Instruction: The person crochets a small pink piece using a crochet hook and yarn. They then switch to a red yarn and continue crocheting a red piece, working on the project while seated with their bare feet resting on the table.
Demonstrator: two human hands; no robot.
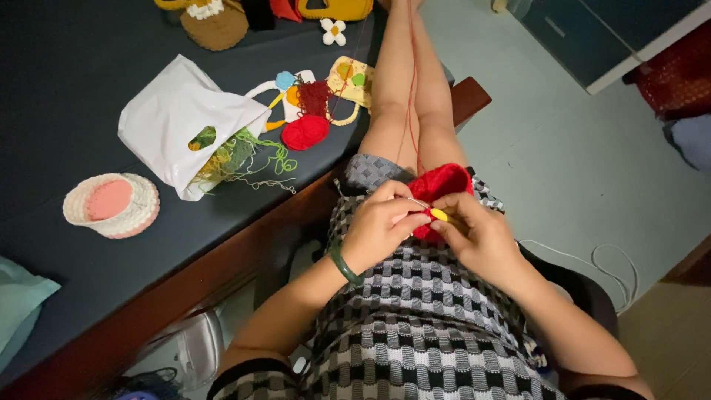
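— Two hands meet over the lap, a little right of the frame's centre. The left hand (381, 230), with a green bangle (344, 267) at the wrist, has its grip pinched together on the red crochet piece (438, 185). The right hand (478, 237) has its grip closed round a crochet hook (437, 214) with a yellow handle, its metal tip pointing into the red work.

— Where does the yarn run?

— A thin red strand (411, 89) goes from the piece up along the legs to the top of the frame. Where it ends I cannot tell.

— What could go wrong?

— I'd judge the strand is the weak point: it lies loose across the knees, so a shift of the legs could snag it and pull stitches tight. The hook could also slip out of its loop if the left pinch loosens, since the piece rests only on the fingers and the lap.

— And the counter?

— The dark counter (74, 96) fills the left of the frame. A white plastic bag (174, 118) spills green yarn (252, 155); just right of it lies a red yarn ball (305, 132), and at the lower left sits a small pink and cream basket (111, 204). All of it is well apart from the hands.
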